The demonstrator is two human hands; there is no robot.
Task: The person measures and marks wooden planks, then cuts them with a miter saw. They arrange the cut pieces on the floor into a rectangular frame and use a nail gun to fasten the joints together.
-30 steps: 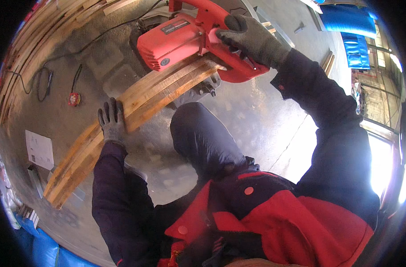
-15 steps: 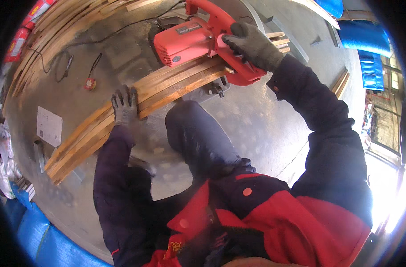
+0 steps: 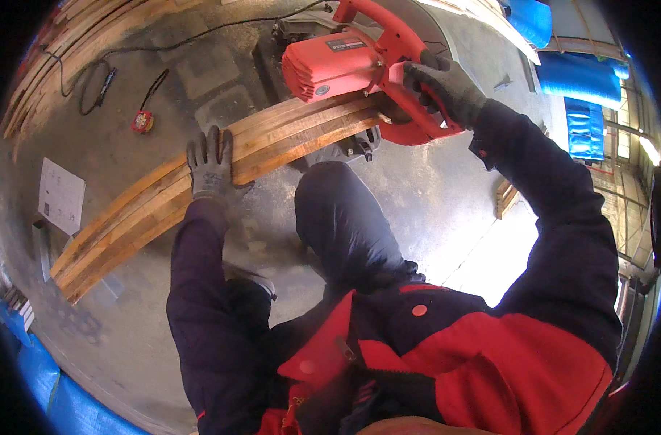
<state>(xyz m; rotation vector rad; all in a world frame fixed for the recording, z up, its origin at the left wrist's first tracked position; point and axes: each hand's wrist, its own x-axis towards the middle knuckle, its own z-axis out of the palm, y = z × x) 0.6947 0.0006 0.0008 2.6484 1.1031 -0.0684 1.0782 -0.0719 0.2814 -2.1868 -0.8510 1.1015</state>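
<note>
My right hand (image 3: 452,94), in a grey work glove, is wrapped round the handle of a red chop saw (image 3: 334,65). Several long wooden strips (image 3: 138,210) lie side by side, running from the lower left up to the saw. Their right ends meet the red blade guard (image 3: 410,130), which hides the cut itself. My left hand (image 3: 213,170), also gloved, rests flat across the strips with its fingers spread. My bent knee (image 3: 338,210) is just below the saw.
A black cord (image 3: 200,45) curls over the concrete floor. A red tape measure (image 3: 142,122) and a white paper sheet (image 3: 61,196) lie left of the strips. More timber (image 3: 37,87) is stacked at the far left. Blue wrapped rolls (image 3: 580,76) are at the right.
The view has shifted, with the saw and my right hand now farther right in it. Wood pieces seen beyond the blade earlier no longer show. Both hands keep their places.
</note>
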